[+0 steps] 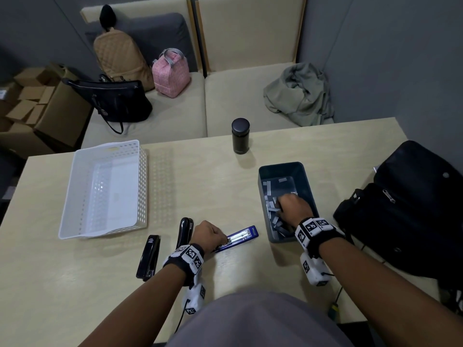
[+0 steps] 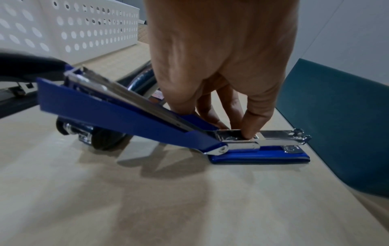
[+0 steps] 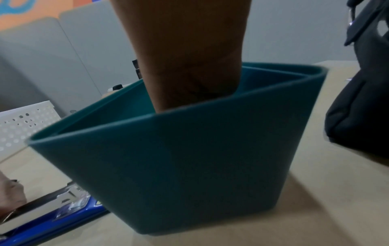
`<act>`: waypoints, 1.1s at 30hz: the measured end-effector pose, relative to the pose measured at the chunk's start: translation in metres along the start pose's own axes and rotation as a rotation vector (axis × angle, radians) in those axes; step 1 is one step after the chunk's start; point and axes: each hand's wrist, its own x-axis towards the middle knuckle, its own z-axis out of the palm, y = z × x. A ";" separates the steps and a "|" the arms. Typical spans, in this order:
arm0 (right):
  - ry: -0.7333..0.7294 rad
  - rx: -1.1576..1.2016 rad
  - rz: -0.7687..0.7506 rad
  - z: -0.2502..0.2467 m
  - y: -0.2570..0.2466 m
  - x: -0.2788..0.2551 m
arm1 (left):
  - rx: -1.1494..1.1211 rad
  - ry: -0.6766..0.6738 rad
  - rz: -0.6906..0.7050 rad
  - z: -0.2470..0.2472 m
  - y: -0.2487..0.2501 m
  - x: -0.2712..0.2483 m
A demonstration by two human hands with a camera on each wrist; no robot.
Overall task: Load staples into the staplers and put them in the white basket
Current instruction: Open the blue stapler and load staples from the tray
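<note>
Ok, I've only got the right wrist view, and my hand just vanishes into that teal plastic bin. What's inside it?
Observer: The head view shows loose grey staple strips in the teal plastic bin. Your right hand is down among them, with its fingers hidden.
Operator: Is the blue stapler open?
Observer: Yes. In the left wrist view the blue metal stapler has its top swung back, and your left hand grips the shiny magazine rail.
Operator: Is there anything in the basket?
Observer: No. The white perforated plastic basket holds nothing, and two black staplers lie on the pale wooden table near your left wrist.
</note>
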 end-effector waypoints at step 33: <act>-0.164 0.426 -0.295 -0.033 -0.108 -0.041 | 0.015 0.022 -0.003 -0.005 0.008 -0.013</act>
